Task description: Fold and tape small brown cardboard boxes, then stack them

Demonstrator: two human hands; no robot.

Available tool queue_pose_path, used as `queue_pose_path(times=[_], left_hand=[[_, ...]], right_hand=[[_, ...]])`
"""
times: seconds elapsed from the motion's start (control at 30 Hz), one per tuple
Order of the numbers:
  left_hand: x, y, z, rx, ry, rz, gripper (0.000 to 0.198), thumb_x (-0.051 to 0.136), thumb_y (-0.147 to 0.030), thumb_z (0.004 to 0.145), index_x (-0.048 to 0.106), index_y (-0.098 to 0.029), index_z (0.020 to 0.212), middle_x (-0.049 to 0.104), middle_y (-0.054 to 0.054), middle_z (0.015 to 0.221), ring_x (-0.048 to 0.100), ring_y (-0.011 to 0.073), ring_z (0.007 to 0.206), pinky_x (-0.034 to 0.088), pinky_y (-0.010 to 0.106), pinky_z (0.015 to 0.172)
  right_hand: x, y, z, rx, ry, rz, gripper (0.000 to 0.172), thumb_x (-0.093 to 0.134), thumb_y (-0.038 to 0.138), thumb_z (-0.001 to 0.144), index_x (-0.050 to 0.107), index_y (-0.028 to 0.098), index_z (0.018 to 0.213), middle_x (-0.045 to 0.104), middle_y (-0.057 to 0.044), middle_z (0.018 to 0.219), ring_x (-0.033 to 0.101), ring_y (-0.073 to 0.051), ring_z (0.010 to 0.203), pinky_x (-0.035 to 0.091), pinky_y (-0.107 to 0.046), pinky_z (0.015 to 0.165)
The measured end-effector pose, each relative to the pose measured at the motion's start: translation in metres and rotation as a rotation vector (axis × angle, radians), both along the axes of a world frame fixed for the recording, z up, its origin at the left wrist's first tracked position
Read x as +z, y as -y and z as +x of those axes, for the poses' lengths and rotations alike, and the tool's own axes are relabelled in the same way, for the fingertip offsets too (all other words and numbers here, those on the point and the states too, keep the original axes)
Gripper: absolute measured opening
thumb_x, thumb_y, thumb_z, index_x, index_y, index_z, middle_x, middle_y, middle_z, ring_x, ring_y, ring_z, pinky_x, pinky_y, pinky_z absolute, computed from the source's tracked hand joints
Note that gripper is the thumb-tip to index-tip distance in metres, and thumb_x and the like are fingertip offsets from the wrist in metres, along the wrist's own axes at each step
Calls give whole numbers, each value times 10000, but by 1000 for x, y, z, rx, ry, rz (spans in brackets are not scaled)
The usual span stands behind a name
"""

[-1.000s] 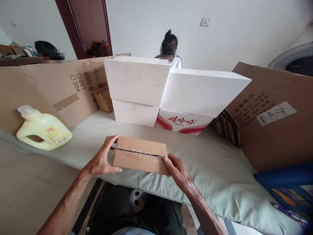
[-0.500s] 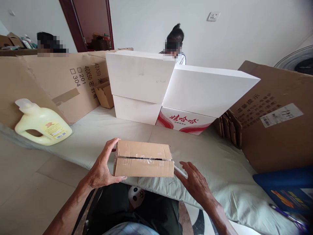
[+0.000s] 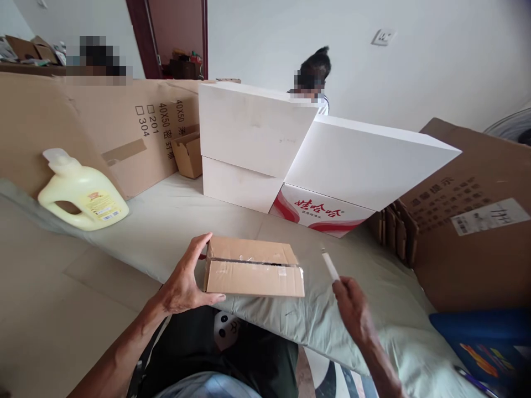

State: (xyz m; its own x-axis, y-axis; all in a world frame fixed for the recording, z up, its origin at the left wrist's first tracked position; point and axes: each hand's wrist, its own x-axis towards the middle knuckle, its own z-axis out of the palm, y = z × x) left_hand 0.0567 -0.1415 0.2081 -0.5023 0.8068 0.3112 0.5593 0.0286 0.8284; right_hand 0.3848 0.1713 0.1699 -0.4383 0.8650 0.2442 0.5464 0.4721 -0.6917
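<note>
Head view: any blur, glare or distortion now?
Head view: right hand looks slightly blurred; head view: small glints along the seam of the carton; head view: apparent wide-angle stretch skews the white boxes; head view: soft light.

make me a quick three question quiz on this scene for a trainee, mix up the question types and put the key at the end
1. Multiple choice: what does the right hand hold?
A) a pair of scissors
B) a slim white stick-like tool
C) a roll of tape

2. True or false: the left hand holds one end of the small brown rectangular cardboard box.

3. Fill the gap: in the picture, the pale yellow plastic jug with a loop handle is to the ____ of that small box.

Key: 1. B; 2. true; 3. left
</note>
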Motion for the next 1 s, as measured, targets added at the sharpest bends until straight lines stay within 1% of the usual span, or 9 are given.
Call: queue_pose_path(times=[0.07,0.1,0.17,0.23,0.3,0.37,0.43,0.63,1.0], left_hand=[[-4,-1,-1,-2,28,-14,1260,965,-361,681,267,-341,1730,424,158,1701,486,434,1551,554,545,1181],[-6,-1,-1,2,39,-14,1255,965,-362,683,268,-339,1727,426,158,1697,488,431,1549,553,543,1181],[-11,-1,-3,11,51,-14,1252,964,-360,684,265,-334,1723,427,161,1691,487,430,1549,552,538,1182],[-15,-1,-4,7,55,-18,1253,960,-360,697,248,-331,1728,419,168,1693,491,430,1545,551,539,1179],[-17,-1,-5,-5,56,-15,1260,960,-357,709,228,-334,1735,416,174,1689,497,428,1539,552,543,1176],[-18,-2,-5,-14,58,-6,1272,966,-345,705,224,-340,1738,416,174,1688,499,426,1537,540,552,1189],[-19,-3,-6,-17,64,11,1288,977,-327,686,233,-342,1737,412,172,1692,495,427,1538,523,567,1210],[-24,-6,-8,-46,107,41,1304,995,-307,664,244,-348,1728,412,169,1678,493,427,1534,530,570,1206],[-25,-7,-8,-53,120,49,1303,1004,-370,668,247,-323,1727,415,178,1679,505,434,1524,497,573,1241]], right_hand=[[41,6,-14,77,-45,4,533,535,769,1000,636,246,973,489,40,647,479,-173,588,395,-296,543],[62,13,-23,161,-27,8,525,569,766,1000,646,248,968,463,47,650,449,-159,586,369,-284,536],[100,32,-44,381,31,0,517,592,724,1027,596,248,824,431,41,657,416,-142,588,345,-280,542],[129,52,-67,611,91,15,547,544,659,1083,530,243,728,476,12,685,449,-146,613,372,-294,583],[147,66,-88,784,166,38,503,491,609,1123,619,241,804,591,-29,760,529,-173,675,415,-309,638],[157,73,-105,870,246,46,427,464,579,1144,716,250,1043,677,-46,841,580,-188,714,434,-311,662],[162,74,-120,919,286,67,405,449,559,1157,715,255,1175,708,-41,882,593,-181,716,436,-305,674],[172,73,-153,1067,310,126,496,387,511,1188,686,227,914,681,-35,831,567,-163,717,403,-307,699],[176,74,-174,1080,455,309,529,359,504,1189,647,225,844,665,-40,774,507,-157,646,304,-335,647]])
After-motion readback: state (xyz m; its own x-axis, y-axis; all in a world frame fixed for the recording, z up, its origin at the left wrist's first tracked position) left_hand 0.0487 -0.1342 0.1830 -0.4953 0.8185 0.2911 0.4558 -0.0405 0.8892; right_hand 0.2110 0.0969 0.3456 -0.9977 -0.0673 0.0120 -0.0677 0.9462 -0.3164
